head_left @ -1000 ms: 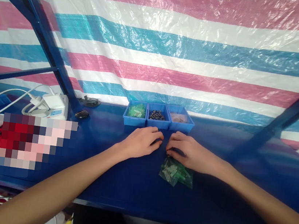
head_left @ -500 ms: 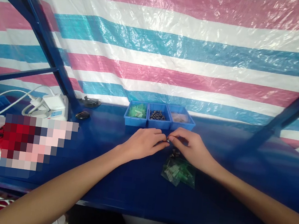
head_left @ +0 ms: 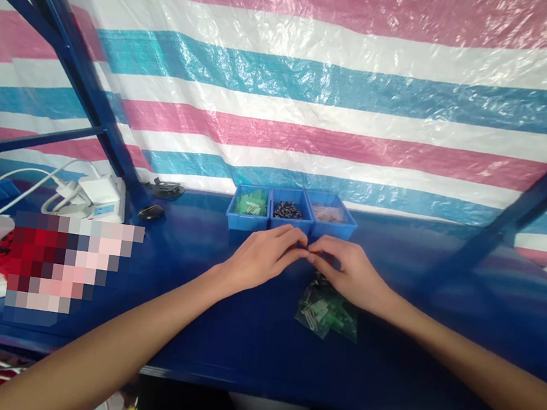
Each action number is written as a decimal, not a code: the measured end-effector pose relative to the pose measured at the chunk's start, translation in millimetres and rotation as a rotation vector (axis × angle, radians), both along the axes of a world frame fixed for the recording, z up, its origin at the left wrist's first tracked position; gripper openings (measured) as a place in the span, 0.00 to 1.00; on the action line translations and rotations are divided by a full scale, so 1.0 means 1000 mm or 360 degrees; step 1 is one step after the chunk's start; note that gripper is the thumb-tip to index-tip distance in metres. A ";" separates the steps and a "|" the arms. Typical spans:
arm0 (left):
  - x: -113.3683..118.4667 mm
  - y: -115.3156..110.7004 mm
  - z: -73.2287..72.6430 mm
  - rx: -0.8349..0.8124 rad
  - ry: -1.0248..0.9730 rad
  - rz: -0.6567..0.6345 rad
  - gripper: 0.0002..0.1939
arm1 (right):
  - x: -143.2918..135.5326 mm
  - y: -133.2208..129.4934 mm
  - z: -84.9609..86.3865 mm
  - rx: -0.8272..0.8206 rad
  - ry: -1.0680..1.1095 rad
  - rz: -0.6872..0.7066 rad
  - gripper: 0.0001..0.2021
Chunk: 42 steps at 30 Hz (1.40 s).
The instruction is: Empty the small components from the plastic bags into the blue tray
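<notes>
My left hand (head_left: 270, 251) and my right hand (head_left: 346, 265) meet at their fingertips above the blue table, both closed in a pinch. Whatever is between the fingers is too small and too covered to name. Just below my right hand lie clear plastic bags (head_left: 327, 311) with green and silvery pieces inside; dark small parts show at their upper end, partly under the hand. Beyond my hands stand three joined blue bins: the left bin (head_left: 247, 223) holds green bagged pieces, the middle bin (head_left: 290, 223) dark metal parts, the right bin (head_left: 333, 230) pale clear pieces.
At the left a white power strip (head_left: 110, 200) with plugs and cables sits near red and white bags. A small black object (head_left: 151, 212) lies beside it. Blue frame posts (head_left: 82, 89) rise at both sides, before a striped plastic sheet (head_left: 320, 83).
My fingertips have come closer together, and the small light-coloured piece glimpsed between them earlier is now hidden. The left hand has tilted up slightly. Bags and bins stay where they were.
</notes>
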<state>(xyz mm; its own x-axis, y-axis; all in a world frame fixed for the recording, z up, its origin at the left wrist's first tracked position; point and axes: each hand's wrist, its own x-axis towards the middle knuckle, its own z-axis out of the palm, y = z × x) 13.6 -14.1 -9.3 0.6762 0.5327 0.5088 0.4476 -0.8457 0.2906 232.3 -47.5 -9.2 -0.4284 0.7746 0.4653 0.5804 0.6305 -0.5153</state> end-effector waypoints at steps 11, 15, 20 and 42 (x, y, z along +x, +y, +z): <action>-0.001 0.004 -0.007 -0.0004 -0.0060 -0.0083 0.07 | -0.001 -0.002 0.000 0.0206 -0.0090 -0.0034 0.15; 0.001 0.001 -0.007 0.0002 -0.0023 -0.0076 0.10 | 0.000 -0.002 0.000 0.0270 -0.0078 -0.0107 0.12; 0.004 -0.001 -0.008 -0.0026 -0.0013 -0.0054 0.11 | 0.003 0.001 -0.002 0.0242 -0.0115 -0.0068 0.11; 0.003 -0.005 -0.004 -0.0050 0.0106 -0.0082 0.05 | 0.004 0.001 -0.004 0.0284 -0.0375 0.0088 0.11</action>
